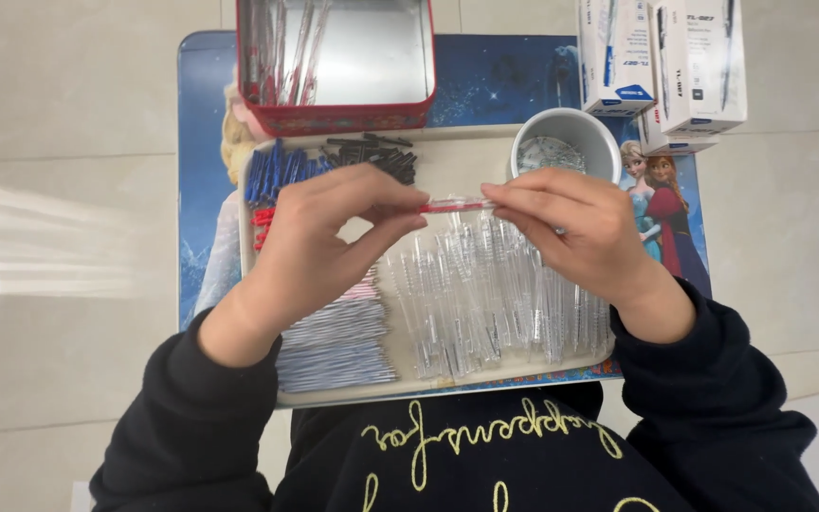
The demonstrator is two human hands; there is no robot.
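My left hand (324, 232) and my right hand (575, 228) hold one clear pen barrel with a red refill inside (455, 205) between their fingertips, level above a white tray (447, 161). Under the hands the tray holds a heap of clear pen barrels (485, 294), a stack of thin refills (338, 341) at the front left, blue caps (277, 171), black parts (372, 152) and a few red parts (263, 223) at the back left. Both sleeves are dark.
A red metal tin (334, 62) with several finished pens stands open behind the tray. A white cup (566, 142) of small springs sits at the back right. White pen boxes (661, 62) stand at the far right. The small table has a blue cartoon print (206, 114).
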